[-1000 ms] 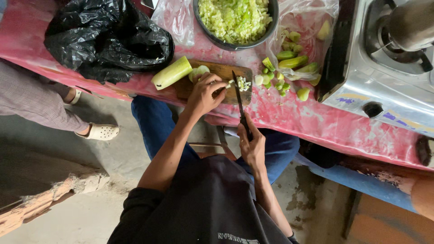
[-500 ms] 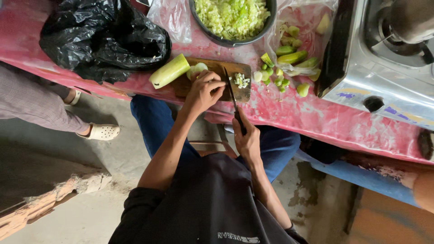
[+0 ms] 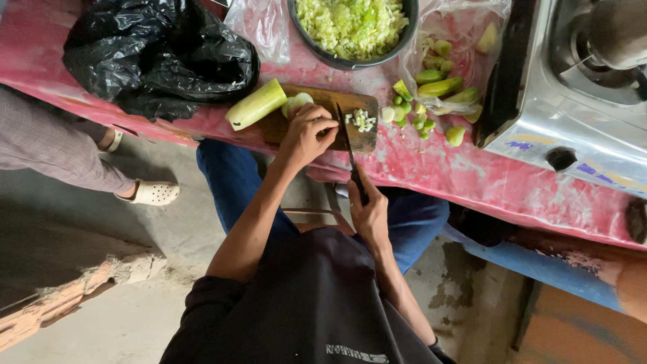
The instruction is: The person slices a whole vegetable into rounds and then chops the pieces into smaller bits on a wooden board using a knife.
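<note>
Left hand: left hand (image 3: 309,135) curled, fingertips pressed down on a pale green peeled gourd piece (image 3: 296,103) at the far edge of the fingers.
Right hand: right hand (image 3: 367,212) clenched round the dark handle of a long-bladed kitchen knife (image 3: 348,145); blade runs away from this hand, edge down on the board, just beside the left fingertips.
Board: small brown wooden chopping board (image 3: 350,101) under the left hand, ahead of the right hand.
Gourd: pale, moist cut face, light green rim; a longer light green uncut gourd length (image 3: 256,104) lies just left of the left hand, partly off the board.
Cut pieces: small heap of finely chopped pale green bits (image 3: 364,121) on the board, right of the blade.
Beyond the hands: dark round bowl (image 3: 350,64) of chopped green vegetable.
Right of the hands: clear plastic bag with green offcuts (image 3: 441,87); steel gas stove (image 3: 573,128) further right.
Left of the hands: crumpled black plastic bag (image 3: 155,57).
Surface: worn red table covering (image 3: 472,175).
Bystander: another person's foot in a white sandal (image 3: 151,193) on the floor, well apart.
</note>
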